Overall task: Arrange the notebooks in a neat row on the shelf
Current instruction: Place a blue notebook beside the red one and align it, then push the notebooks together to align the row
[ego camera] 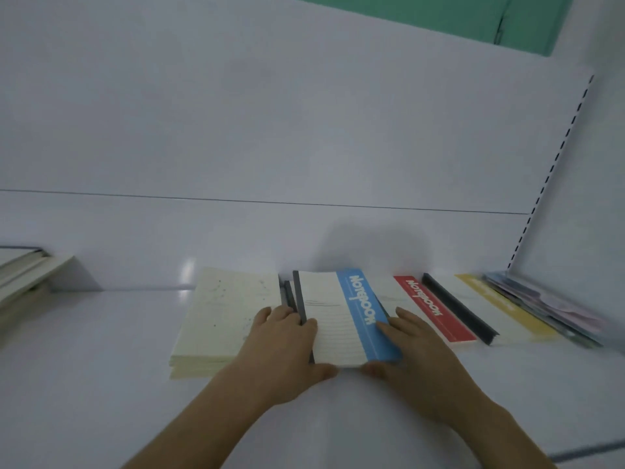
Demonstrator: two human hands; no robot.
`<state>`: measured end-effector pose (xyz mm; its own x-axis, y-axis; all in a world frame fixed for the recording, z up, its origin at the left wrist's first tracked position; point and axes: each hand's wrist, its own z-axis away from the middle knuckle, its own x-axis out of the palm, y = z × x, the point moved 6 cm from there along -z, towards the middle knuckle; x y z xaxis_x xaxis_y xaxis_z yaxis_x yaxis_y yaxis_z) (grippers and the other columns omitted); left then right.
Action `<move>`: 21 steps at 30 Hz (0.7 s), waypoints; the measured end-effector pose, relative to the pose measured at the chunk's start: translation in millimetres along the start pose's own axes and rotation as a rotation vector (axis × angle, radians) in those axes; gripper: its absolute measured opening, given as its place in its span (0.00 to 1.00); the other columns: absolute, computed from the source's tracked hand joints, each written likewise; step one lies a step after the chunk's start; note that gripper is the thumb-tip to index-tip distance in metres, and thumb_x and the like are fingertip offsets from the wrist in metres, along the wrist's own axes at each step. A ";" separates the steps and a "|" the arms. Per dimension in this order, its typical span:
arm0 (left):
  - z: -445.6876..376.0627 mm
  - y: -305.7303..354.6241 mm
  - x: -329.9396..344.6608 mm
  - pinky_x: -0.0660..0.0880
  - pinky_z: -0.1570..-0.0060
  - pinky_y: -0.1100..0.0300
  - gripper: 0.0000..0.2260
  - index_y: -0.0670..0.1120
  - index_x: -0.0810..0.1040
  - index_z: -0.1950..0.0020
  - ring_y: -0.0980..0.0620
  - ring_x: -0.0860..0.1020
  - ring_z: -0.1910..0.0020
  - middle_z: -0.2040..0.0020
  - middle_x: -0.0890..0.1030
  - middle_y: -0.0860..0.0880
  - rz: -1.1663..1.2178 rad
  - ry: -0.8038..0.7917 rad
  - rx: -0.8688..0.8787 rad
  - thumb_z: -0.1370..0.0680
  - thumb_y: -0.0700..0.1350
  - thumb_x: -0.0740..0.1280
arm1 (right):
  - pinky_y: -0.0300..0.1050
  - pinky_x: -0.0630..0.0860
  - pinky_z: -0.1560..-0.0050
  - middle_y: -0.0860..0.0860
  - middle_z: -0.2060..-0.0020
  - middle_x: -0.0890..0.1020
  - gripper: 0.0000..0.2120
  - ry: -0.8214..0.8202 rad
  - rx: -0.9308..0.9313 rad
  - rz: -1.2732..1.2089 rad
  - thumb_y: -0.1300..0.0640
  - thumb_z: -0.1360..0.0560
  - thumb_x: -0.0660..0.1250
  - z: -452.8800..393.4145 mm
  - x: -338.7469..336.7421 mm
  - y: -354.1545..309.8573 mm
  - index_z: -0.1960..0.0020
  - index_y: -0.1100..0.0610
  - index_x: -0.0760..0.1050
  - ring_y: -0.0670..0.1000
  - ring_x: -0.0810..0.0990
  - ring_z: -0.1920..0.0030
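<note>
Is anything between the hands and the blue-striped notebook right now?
No. The left hand and right hand already grip the blue-striped notebook by its two sides, thumbs at its near edge; nothing visible lies between them.

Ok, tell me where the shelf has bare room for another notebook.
Bare shelf lies between the tilted books at far left and the cream stack, and along the front edge. From the cream stack rightward it is crowded: blue notebook held by both hands, red notebook, yellow notebook, and pastel pile overlap.
</note>
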<state>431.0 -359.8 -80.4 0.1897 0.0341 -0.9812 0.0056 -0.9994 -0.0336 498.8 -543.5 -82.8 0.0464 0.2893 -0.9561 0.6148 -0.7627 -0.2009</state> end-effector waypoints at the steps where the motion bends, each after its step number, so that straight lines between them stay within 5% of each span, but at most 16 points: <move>1: -2.8 -0.3 2.4 0.61 0.33 0.50 0.29 0.51 0.73 0.41 0.48 0.69 0.38 0.44 0.77 0.50 -0.028 -0.020 -0.010 0.27 0.72 0.56 | 0.42 0.47 0.25 0.45 0.25 0.60 0.41 -0.016 -0.042 0.022 0.27 0.29 0.55 -6.8 2.8 1.0 0.24 0.51 0.58 0.46 0.48 0.24; 4: -8.4 -0.8 12.0 0.53 0.27 0.44 0.29 0.50 0.73 0.39 0.47 0.66 0.33 0.41 0.76 0.48 -0.073 -0.100 -0.057 0.26 0.72 0.56 | 0.43 0.50 0.26 0.44 0.28 0.66 0.58 -0.047 -0.134 0.077 0.17 0.42 0.33 -23.7 9.6 7.1 0.25 0.50 0.62 0.48 0.52 0.25; 8: -12.2 -0.8 14.9 0.42 0.25 0.39 0.33 0.51 0.69 0.29 0.45 0.57 0.25 0.32 0.71 0.45 -0.103 -0.144 -0.123 0.25 0.71 0.55 | 0.49 0.61 0.29 0.46 0.37 0.76 0.45 -0.003 -0.219 0.154 0.22 0.32 0.42 -33.9 15.5 12.0 0.31 0.50 0.71 0.53 0.63 0.29; 11: -17.1 -1.9 15.3 0.42 0.25 0.39 0.32 0.51 0.69 0.29 0.45 0.56 0.24 0.32 0.72 0.45 -0.108 -0.177 -0.147 0.25 0.71 0.57 | 0.52 0.70 0.34 0.48 0.46 0.82 0.45 0.014 -0.257 0.164 0.22 0.30 0.40 -39.7 22.0 18.9 0.37 0.52 0.77 0.55 0.73 0.36; 21: -25.1 -10.2 18.6 0.52 0.26 0.49 0.29 0.51 0.73 0.34 0.48 0.64 0.31 0.39 0.76 0.50 -0.008 -0.203 -0.165 0.26 0.69 0.62 | 0.43 0.52 0.27 0.45 0.34 0.71 0.49 -0.075 -0.283 0.105 0.21 0.35 0.43 -45.8 23.6 23.7 0.26 0.51 0.63 0.48 0.57 0.28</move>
<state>459.1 -349.0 -93.6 -0.0121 0.0251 -0.9996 0.1699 -0.9851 -0.0268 550.5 -528.3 -100.3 0.0695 0.1662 -0.9836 0.8052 -0.5915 -0.0431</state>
